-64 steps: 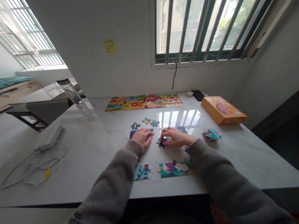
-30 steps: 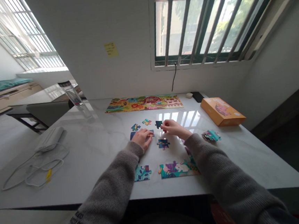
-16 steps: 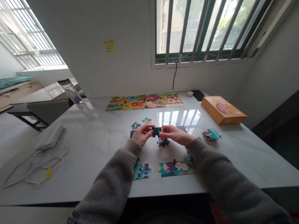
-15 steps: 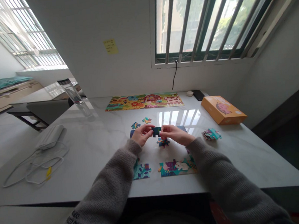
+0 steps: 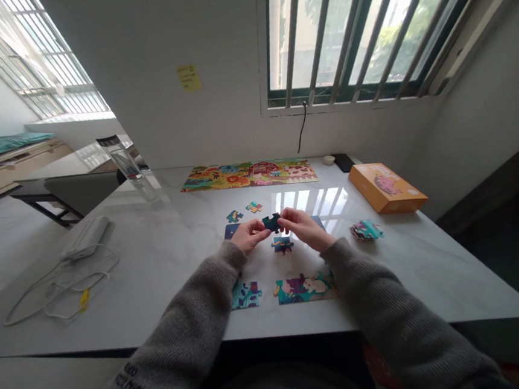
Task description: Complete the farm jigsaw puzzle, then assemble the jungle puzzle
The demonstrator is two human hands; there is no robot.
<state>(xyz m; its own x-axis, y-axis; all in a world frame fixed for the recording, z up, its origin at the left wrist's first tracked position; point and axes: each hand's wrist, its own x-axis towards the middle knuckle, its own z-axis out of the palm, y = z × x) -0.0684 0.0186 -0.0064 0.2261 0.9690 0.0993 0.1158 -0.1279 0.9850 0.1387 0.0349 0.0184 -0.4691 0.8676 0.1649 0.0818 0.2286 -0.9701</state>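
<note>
We hold the dark puzzle piece [image 5: 271, 222] beyond the rabbit strip [image 5: 306, 288]; our left hand [image 5: 250, 237] pinches its left end, our right hand [image 5: 305, 227] grips its right end; a blue piece [image 5: 282, 244] lies beyond the rabbit strip too, nearer to it; the leafy section [image 5: 246, 295] sits just left of that strip, apart from it; right of the strip and farther off we see the piece stack [image 5: 368, 230], then the orange box [image 5: 387, 188].

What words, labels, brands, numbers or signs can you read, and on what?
No text is legible.
Note: lines of writing, too small to read.
Box: pale lettering on top, too blurred.
Left sleeve: dark lettering, too blurred.
</note>
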